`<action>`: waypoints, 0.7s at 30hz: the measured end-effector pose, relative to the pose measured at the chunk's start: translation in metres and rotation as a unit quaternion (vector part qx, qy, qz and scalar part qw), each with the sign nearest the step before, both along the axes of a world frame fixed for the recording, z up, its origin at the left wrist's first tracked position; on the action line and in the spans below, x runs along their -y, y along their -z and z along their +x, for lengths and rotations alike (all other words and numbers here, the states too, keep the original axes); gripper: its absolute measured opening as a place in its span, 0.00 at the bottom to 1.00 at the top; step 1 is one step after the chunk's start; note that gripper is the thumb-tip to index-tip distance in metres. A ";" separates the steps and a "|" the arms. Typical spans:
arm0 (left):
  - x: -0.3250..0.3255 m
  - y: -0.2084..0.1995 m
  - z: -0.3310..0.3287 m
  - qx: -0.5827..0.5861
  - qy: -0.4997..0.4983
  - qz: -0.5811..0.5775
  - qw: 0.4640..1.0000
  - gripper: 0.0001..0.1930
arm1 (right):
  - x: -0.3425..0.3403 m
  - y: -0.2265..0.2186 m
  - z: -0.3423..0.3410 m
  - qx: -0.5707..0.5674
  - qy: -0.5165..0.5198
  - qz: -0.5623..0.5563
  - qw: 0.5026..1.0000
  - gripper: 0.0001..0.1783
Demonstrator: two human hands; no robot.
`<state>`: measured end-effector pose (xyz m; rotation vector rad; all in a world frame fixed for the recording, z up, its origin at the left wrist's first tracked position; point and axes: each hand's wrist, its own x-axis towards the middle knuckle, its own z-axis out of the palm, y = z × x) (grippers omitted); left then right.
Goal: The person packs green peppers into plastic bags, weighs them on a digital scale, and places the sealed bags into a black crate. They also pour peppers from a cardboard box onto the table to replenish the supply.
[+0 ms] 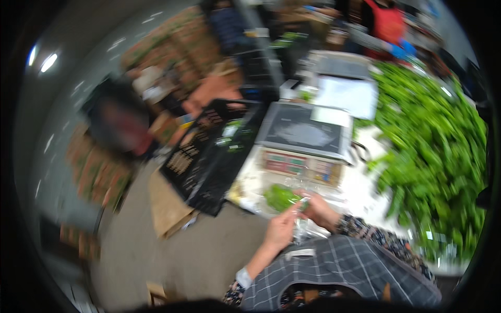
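A clear plastic bag with green vegetables (280, 197) in it lies near the table's front edge, just before the scale. My left hand (281, 229) pinches the bag's gathered neck from the near left. On the other side, my right hand (319, 211) has its fingers closed on the same neck, close to the left fingertips. Loose clear plastic hangs below the hands, in front of the checked apron (334, 266). A digital scale (302, 130) with a dark, dusty-looking plate stands behind the bag. Motion blurs the fine detail.
A large heap of long green peppers (433, 156) covers the table's right side. To the left, a black crate (209, 151) holds a few bagged greens. Behind are a second scale (342, 68) and a person in red with blue gloves (402, 49). Stacked cartons (177, 47) stand far left.
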<state>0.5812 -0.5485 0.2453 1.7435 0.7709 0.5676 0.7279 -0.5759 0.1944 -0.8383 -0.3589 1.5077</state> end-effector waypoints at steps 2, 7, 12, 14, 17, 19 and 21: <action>0.004 -0.022 -0.004 0.015 0.033 0.026 0.999 0.17 | 0.025 -0.028 -0.004 -0.001 0.028 0.026 0.999 0.21; 0.012 -0.049 0.019 0.079 0.183 0.163 0.966 0.14 | 0.086 -0.036 0.014 0.348 0.206 0.147 0.903 0.21; 0.011 -0.008 0.055 -0.020 0.209 0.120 0.970 0.13 | 0.111 0.001 0.025 0.526 0.262 0.031 0.808 0.28; 0.006 0.028 0.062 -0.008 0.212 0.140 0.967 0.13 | 0.114 0.033 0.024 0.551 0.206 -0.006 0.809 0.30; 0.002 0.052 0.059 -0.028 0.215 0.144 0.966 0.13 | 0.134 0.024 0.044 0.651 0.011 0.011 0.759 0.33; 0.002 0.054 0.055 -0.024 0.196 0.127 0.972 0.13 | 0.150 0.010 0.065 0.634 -0.056 0.039 0.770 0.27; -0.001 0.059 0.050 -0.022 0.180 0.117 0.976 0.13 | 0.163 -0.023 0.101 0.605 -0.060 -0.045 0.793 0.18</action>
